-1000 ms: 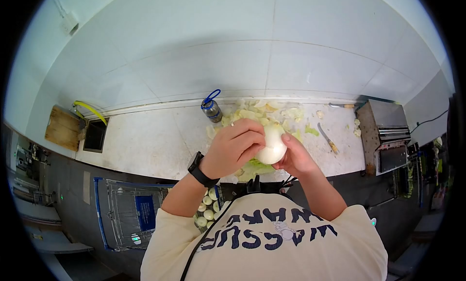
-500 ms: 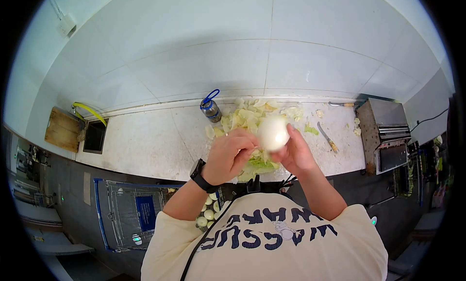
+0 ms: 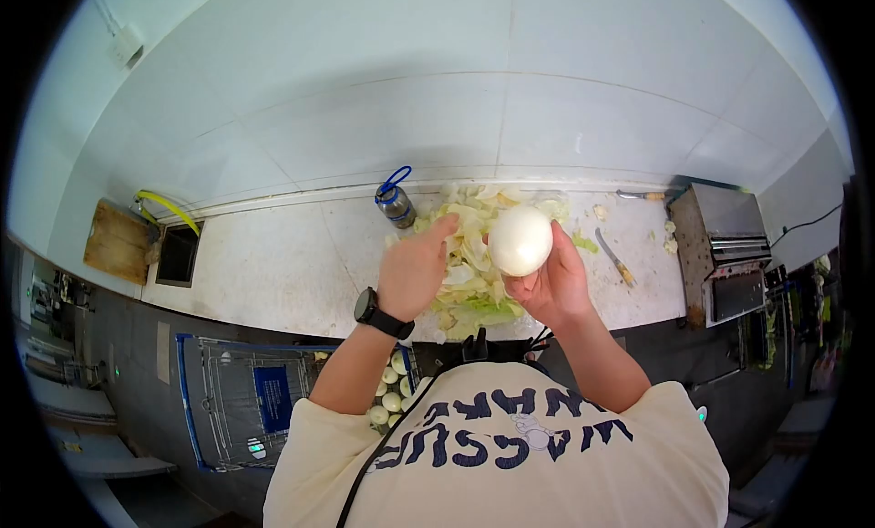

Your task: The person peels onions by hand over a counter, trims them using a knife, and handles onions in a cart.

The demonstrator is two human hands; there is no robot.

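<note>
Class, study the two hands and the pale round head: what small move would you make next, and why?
Probably set the peeled cabbage head down, away from the scraps. The right hand holds it raised, looking smooth and clean of loose leaves. The left hand is open above the leaf pile on the counter, holding nothing, so stripping seems done.

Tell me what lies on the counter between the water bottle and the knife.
In the head view, a heap of pale green cabbage leaves fills that stretch between the water bottle and the knife; the right hand holds a peeled cabbage head above it.
</note>
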